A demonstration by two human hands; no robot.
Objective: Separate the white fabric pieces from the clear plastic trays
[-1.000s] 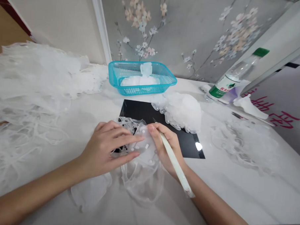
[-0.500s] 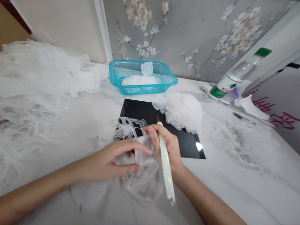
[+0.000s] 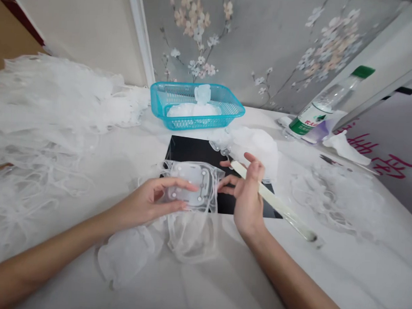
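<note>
Head view: I see the left hand open on a translucent white-dotted plastic piece at the glossy black mat's near-left corner, its surrounding strips apparently not all freed, the right hand gripping a slim pale-green knife, and trimmed-looking white pieces heaped far right.

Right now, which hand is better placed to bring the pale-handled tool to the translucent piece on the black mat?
Right, I'd say. The right hand holds the pale-handled tool, close beside the translucent piece. The left hand has fingers over that piece, probably better for steadying.
</note>
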